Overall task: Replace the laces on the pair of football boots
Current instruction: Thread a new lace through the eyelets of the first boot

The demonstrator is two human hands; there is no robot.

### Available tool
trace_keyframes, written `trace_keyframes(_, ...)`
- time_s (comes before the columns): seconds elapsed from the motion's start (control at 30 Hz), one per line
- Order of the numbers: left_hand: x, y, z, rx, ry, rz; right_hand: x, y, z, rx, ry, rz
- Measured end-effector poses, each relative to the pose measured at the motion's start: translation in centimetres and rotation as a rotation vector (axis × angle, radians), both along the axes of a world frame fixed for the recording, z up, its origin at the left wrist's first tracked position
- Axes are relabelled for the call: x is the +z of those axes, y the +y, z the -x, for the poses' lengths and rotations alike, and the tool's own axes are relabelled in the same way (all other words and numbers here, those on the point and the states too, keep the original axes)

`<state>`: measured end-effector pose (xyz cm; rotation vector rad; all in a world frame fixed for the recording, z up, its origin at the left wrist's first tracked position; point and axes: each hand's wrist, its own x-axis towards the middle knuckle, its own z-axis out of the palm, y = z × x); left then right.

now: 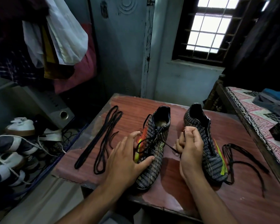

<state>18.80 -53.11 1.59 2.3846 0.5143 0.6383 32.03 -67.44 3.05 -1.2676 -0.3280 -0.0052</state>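
Both boots stand side by side on the worktop [192,188], toes toward me. The right boot [205,147] looks already stripped: I see no lace crossing its eyelets, and a loose black lace [242,159] lies in a tangle just beside it on the right. The left boot [153,152] is only part undone, with its old lace [148,139] slack and looping over the tongue. My left hand [128,162] rests on that boot to steady it, fingers [136,135] spread over its side and thumb across the toe. My right hand [190,147] has its fingers curled, pinching one end of that slack lace where it trails off the boot. The two fresh laces [102,141] lie folded in long loops at the left of the worktop, untouched. So I judge that one boot is unlaced and the other is midway. All the threading of new laces is still ahead.
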Motion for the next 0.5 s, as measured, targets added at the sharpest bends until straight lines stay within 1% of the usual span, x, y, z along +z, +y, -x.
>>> trace_keyframes(0.07,-0.1,0.0,-0.1,-0.009,-0.006,-0.015,-0.6,-0.3,-0.2,-0.087,-0.287,0.306)
trace_keyframes(0.1,-0.2,0.0,-0.1,-0.019,-0.012,-0.023,-0.9,-0.1,-0.2,-0.093,-0.409,0.453)
trace_keyframes(0.13,-0.2,0.0,-0.2,-0.036,-0.02,-0.025,-1.2,0.1,0.0,-0.081,-0.482,0.561)
trace_keyframes(0.2,-0.5,-0.1,-0.3,-0.088,-0.033,-0.012,-1.6,0.3,0.2,-0.029,-0.513,0.645)
trace_keyframes(0.3,-0.6,0.0,-0.5,-0.146,-0.053,0.017,-1.8,-0.2,-0.3,-0.029,-0.558,0.697)
trace_keyframes(0.37,-0.7,0.2,-0.6,-0.161,-0.069,0.037,-1.9,-0.4,-0.6,-0.066,-0.606,0.668)
trace_keyframes(0.4,-0.7,0.3,-0.6,-0.162,-0.074,0.048,-1.8,-0.5,-0.6,-0.094,-0.601,0.638)
trace_keyframes(0.43,-0.7,0.3,-0.7,-0.162,-0.075,0.058,-1.7,-0.4,-0.6,-0.112,-0.559,0.584)
trace_keyframes(0.5,-0.8,0.3,-0.6,-0.16,-0.072,0.067,-1.5,-0.2,-0.4,-0.089,-0.402,0.407)
